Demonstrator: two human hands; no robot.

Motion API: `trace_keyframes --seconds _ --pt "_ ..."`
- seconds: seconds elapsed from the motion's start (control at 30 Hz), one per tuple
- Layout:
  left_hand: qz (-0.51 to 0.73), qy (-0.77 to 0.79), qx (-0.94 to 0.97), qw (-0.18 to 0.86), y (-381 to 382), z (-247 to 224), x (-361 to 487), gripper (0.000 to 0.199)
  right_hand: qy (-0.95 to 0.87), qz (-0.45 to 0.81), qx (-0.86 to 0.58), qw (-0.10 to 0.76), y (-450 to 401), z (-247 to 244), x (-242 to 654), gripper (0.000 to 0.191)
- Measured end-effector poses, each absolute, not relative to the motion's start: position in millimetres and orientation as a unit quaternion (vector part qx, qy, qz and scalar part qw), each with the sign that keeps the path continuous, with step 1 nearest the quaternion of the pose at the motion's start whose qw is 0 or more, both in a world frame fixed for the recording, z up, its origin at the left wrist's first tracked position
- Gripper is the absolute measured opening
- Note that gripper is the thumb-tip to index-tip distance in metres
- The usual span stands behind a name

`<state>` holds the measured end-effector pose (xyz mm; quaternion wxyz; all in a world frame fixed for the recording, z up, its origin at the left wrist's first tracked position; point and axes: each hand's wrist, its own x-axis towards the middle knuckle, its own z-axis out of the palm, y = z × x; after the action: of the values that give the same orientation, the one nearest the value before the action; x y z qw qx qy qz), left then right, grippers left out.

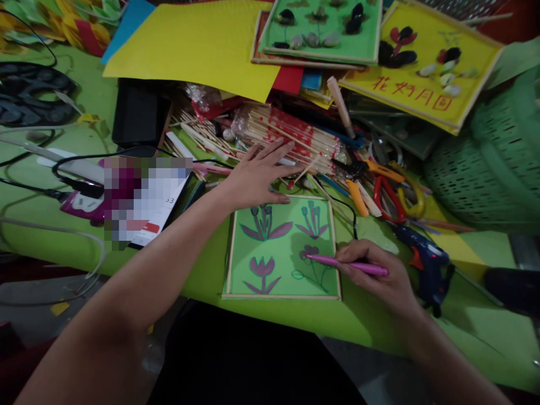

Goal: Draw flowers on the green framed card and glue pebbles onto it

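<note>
A green picture board [287, 275] with a thin wooden stick frame lies near the table's front edge. Purple-filled flowers are drawn on it; the lower right flower [311, 253] has colour on its head and only outlined leaves. My right hand [373, 273] pinches a pink-purple marker [363, 266], its tip at that flower head. Fingers spread, my left hand [259, 174] rests by the board's top edge, near the wooden sticks, and holds nothing.
A phone [162, 208] lies left of the board. Behind are bundled sticks [295, 135], yellow paper [198, 45] and framed stone pictures [422, 67]. Red-handled scissors [387, 199], a blue glue gun [430, 261] and a green basket [498, 152] stand right. Cables cross the left side.
</note>
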<state>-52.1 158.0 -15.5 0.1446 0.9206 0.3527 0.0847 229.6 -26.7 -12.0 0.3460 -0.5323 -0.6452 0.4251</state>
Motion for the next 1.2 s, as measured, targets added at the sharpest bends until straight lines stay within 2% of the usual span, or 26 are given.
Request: trace_keyframes --seconds 0.53,1.2 --pt "0.085 0.353 0.918 0.159 157.4 -13.3 -52.3 0.074 -0.649 0.442 -0.531 0.320 -25.8 -6.8 228.7 0.012" --pt "0.092 0.354 0.916 0.167 158.9 -14.7 -52.6 0.074 -0.640 0.414 -0.541 0.355 -27.4 -10.6 230.0 0.007"
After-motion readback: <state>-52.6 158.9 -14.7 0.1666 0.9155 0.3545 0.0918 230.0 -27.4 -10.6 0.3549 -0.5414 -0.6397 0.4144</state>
